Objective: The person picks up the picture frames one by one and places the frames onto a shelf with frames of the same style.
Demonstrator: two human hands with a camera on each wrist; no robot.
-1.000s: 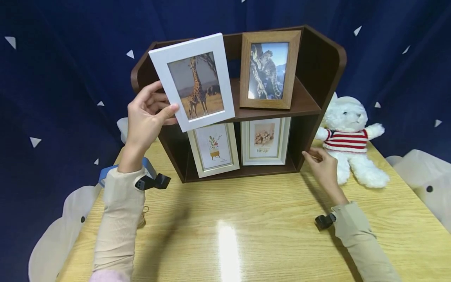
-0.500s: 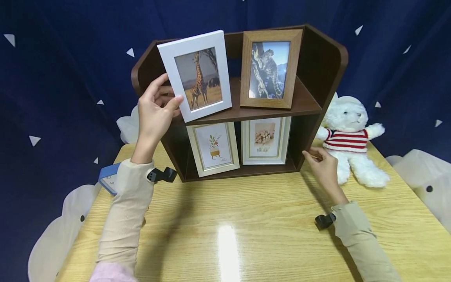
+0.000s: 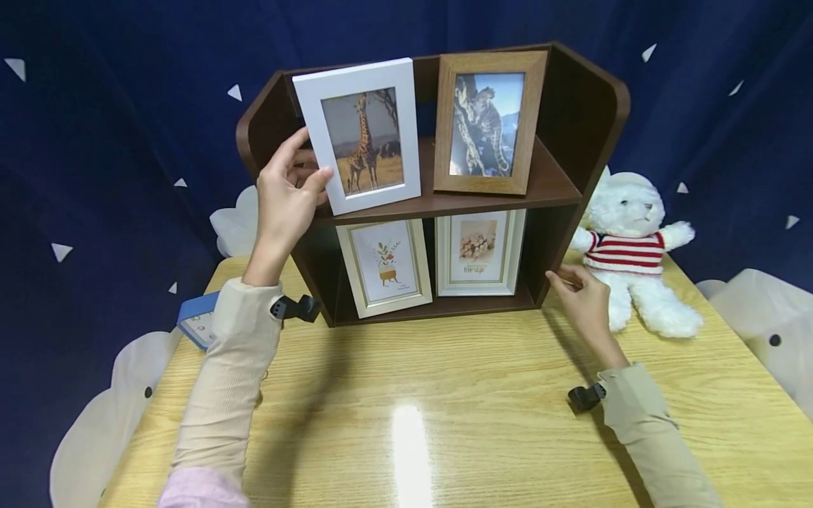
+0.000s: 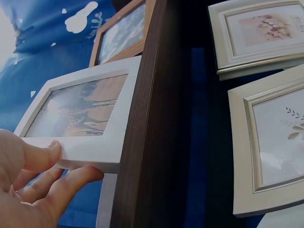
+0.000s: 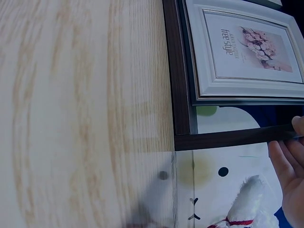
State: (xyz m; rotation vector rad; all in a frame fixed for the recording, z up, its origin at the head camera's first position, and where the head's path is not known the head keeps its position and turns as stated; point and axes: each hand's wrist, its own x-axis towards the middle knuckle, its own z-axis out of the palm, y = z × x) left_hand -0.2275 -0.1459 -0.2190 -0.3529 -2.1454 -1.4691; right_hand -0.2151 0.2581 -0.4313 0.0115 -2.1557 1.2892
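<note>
My left hand (image 3: pixel 284 197) pinches the left edge of a white picture frame (image 3: pixel 365 141) with a giraffe photo, thumb in front and fingers behind. The frame leans back slightly, its lower edge right at the upper board of a dark brown shelf (image 3: pixel 473 200). In the left wrist view, that white frame (image 4: pixel 80 107) stands beside the board's front edge. My right hand (image 3: pixel 584 300) grips the front edge of the shelf's right side panel, low down. The right wrist view shows the thumb and fingers (image 5: pixel 287 166) on either side of that panel (image 5: pixel 232 138).
A brown wooden frame (image 3: pixel 533 127) with a leopard photo stands on the upper board. Below are a cream frame (image 3: pixel 384 268) and a white-and-gold frame (image 3: pixel 479 254). A white teddy bear (image 3: pixel 625 247) sits at right; a blue box-like object (image 3: pixel 198 317) lies at left on the wooden table (image 3: pixel 495 395).
My left hand has moved right and brought the giraffe frame over the left part of the upper shelf, tilting it more upright. The right hand has stayed on the side panel.
</note>
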